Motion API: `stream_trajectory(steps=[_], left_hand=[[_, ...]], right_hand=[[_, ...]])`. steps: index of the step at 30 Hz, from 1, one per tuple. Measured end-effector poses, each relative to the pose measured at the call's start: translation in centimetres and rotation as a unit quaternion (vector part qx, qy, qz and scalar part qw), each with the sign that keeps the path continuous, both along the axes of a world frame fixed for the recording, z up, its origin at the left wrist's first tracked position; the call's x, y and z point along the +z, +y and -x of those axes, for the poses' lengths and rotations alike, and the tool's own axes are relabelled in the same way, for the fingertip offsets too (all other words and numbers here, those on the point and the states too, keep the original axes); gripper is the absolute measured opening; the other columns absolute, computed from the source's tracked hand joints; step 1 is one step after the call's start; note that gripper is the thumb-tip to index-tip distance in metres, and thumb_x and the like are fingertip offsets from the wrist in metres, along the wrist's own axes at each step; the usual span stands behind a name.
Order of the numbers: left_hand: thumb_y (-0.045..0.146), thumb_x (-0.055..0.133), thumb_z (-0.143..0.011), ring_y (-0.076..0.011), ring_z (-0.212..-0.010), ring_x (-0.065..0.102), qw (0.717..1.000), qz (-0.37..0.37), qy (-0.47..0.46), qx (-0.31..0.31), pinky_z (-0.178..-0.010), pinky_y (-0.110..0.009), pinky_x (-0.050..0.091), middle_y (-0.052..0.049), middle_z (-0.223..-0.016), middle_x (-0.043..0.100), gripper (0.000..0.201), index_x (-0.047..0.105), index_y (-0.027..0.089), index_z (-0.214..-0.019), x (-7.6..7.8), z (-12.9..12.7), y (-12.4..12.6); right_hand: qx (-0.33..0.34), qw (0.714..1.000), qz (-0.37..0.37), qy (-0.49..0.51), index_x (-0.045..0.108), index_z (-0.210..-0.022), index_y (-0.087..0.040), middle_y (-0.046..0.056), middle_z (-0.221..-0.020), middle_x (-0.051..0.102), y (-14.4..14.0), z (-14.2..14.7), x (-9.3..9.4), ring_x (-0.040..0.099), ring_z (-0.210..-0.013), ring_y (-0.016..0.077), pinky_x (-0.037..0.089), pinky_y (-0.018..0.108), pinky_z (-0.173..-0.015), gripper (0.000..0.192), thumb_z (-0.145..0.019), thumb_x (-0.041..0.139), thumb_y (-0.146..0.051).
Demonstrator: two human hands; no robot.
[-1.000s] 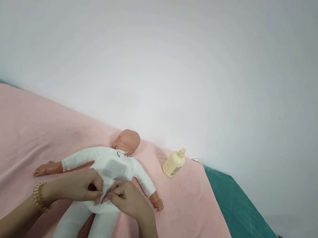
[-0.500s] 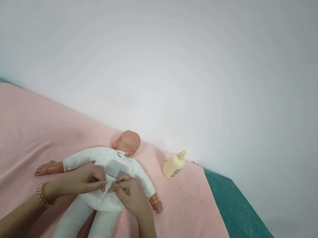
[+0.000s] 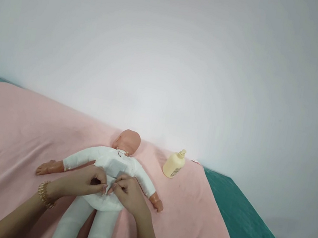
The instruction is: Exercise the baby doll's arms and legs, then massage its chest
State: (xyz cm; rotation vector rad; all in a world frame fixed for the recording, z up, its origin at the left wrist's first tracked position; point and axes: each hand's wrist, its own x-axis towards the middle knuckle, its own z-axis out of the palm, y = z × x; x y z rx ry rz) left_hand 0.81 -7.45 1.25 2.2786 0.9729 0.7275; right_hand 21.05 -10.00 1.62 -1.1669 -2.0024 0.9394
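Observation:
A baby doll (image 3: 98, 202) with a white cloth body lies on the bedding, its smooth head away from me and its arms spread. On its torso is a grey rectangular patch (image 3: 116, 168). My left hand (image 3: 94, 181), with a beaded bracelet at the wrist, pinches white cloth just below the patch. Close by on the right, my right hand (image 3: 126, 191) pinches the same cloth, fingers curled. The fingertips of both hands almost meet, and the exact bit between them is partly hidden.
A pale yellow pump bottle (image 3: 174, 164) stands to the right of the doll's head. Pink cloth (image 3: 198, 212) covers a green surface (image 3: 246, 216), which shows at the right. A plain white wall (image 3: 188, 58) rises behind.
My left hand's fingers have shifted slightly, opening a bigger gap inside the curled palm, and the fingertips sit a little lower. The doll and bottle have stayed put.

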Motion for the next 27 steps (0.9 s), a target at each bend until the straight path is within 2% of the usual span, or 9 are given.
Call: stream_trajectory(steps=[3, 7, 12, 16, 19, 22, 27], left_hand=[[0.025, 0.046, -0.086, -0.0188, -0.080, 0.066, 0.998, 0.046, -0.014, -0.052, -0.079, -0.030, 0.050, -0.002, -0.081, 0.071, 0.029, 0.071, 0.020, -0.074, 0.4, 0.1, 0.1], [0.025, 0.044, -0.086, -0.0216, -0.083, 0.063, 0.999, 0.027, -0.018, -0.038, -0.082, -0.033, 0.048, -0.004, -0.082, 0.071, 0.029, 0.070, 0.019, -0.075, 0.7, -0.1, 0.2], [0.027, 0.049, -0.086, -0.0211, -0.079, 0.062, 0.999, 0.046, 0.024, -0.011, -0.091, -0.037, 0.044, -0.003, -0.078, 0.070, 0.027, 0.071, 0.019, -0.072, 0.2, -0.4, 0.3], [0.030, 0.049, -0.088, -0.0205, -0.079, 0.062, 0.999, 0.049, 0.007, -0.017, -0.085, -0.033, 0.045, -0.002, -0.077, 0.070, 0.029, 0.070, 0.018, -0.071, -0.5, -0.4, 0.7], [0.032, 0.047, -0.090, -0.0208, -0.084, 0.062, 0.998, 0.043, -0.048, -0.026, -0.081, -0.032, 0.046, -0.003, -0.082, 0.072, 0.030, 0.070, 0.018, -0.076, -1.2, -0.2, 1.3], [0.035, 0.046, -0.091, -0.0208, -0.086, 0.063, 0.995, 0.050, -0.090, 0.003, -0.080, -0.031, 0.048, -0.004, -0.087, 0.072, 0.032, 0.071, 0.019, -0.079, -1.9, 0.1, 1.9], [0.035, 0.048, -0.090, -0.0239, -0.081, 0.064, 0.998, 0.038, -0.054, 0.009, -0.077, -0.033, 0.048, -0.006, -0.080, 0.073, 0.033, 0.074, 0.018, -0.077, -2.5, 0.0, 2.4]], right_hand=[[-0.034, 0.999, -0.022, 0.030, 0.076, -0.067, -0.021, -0.002, -0.073, 0.056, 0.2, 0.0, -0.5, 0.050, -0.064, 0.0107, 0.034, 0.022, -0.058, 0.033, -0.084, 0.052, -0.005], [-0.060, 0.998, -0.022, 0.028, 0.073, -0.064, -0.019, -0.002, -0.075, 0.056, 0.4, 0.1, -0.8, 0.051, -0.064, 0.0107, 0.035, 0.022, -0.058, 0.032, -0.083, 0.052, -0.004], [-0.043, 0.999, -0.012, -0.017, 0.073, -0.064, -0.019, -0.002, -0.073, 0.057, 0.2, 0.4, -0.7, 0.054, -0.069, 0.0117, 0.037, 0.021, -0.060, 0.031, -0.083, 0.054, -0.003], [-0.046, 0.999, -0.018, -0.007, 0.072, -0.064, -0.019, -0.002, -0.075, 0.059, 0.3, 0.4, -0.8, 0.055, -0.068, 0.0112, 0.037, 0.021, -0.061, 0.031, -0.084, 0.054, -0.003], [-0.080, 0.996, -0.043, 0.002, 0.072, -0.068, -0.018, -0.001, -0.074, 0.059, 0.7, 0.3, -1.4, 0.055, -0.067, 0.0120, 0.037, 0.023, -0.062, 0.030, -0.089, 0.053, -0.008], [-0.114, 0.991, -0.076, -0.005, 0.072, -0.070, -0.018, 0.000, -0.073, 0.059, 1.1, 0.2, -2.1, 0.057, -0.070, 0.0140, 0.038, 0.024, -0.064, 0.031, -0.092, 0.051, -0.011], [-0.112, 0.988, -0.096, -0.050, 0.068, -0.064, -0.017, 0.000, -0.074, 0.060, 1.1, 0.4, -2.5, 0.058, -0.070, 0.0146, 0.037, 0.025, -0.065, 0.029, -0.089, 0.054, -0.009]])
